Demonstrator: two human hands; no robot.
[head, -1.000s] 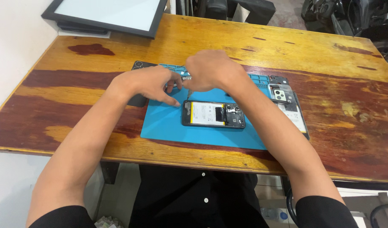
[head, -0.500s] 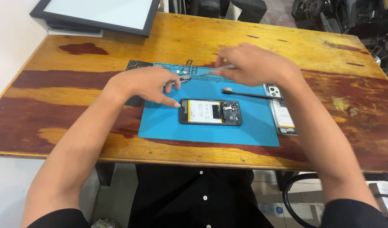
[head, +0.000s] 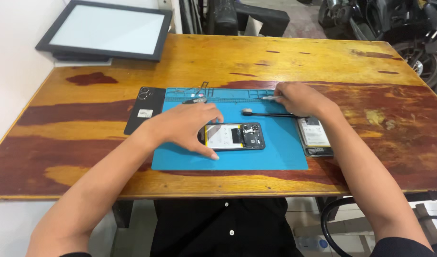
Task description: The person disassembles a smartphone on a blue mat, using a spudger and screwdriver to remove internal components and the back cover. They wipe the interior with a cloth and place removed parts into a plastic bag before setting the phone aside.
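Blue silicone work mat [head: 275, 157] lies flat on the varnished, streaky wooden table [head: 228, 57] in front of me, and on it, near the middle, rests an opened black smartphone with its back cover off [head: 233, 136], showing a pale battery and dark circuit parts. My left hand [head: 187, 127] is over the phone's left end: fingers spread and curved, thumb at the near edge, the other fingertips toward the far edge, so I clasp that end loosely; how firmly, I cannot tell. My right hand [head: 299, 98] sits at the far right part of the mat, fingers curled together around a slim silver tool [head: 271, 98] whose tip pokes out to the left, just over the mat's ridged compartment strip. Just in front of that hand lies a thin black rod-shaped tool with a pale head [head: 268, 113], resting on the mat between my right hand and the phone. Beside my right wrist, a second flat phone part with a light panel [head: 314, 137] straddles the mat's right edge and the wood. To the left of the mat, touching its edge, lies a black phone back cover with camera rings [head: 144, 108]. Small metal tweezers and bits [head: 195, 95] lie at the mat's far edge above my left hand. A dark-framed flat panel with a pale face [head: 106, 33] lies at the table's far left corner.
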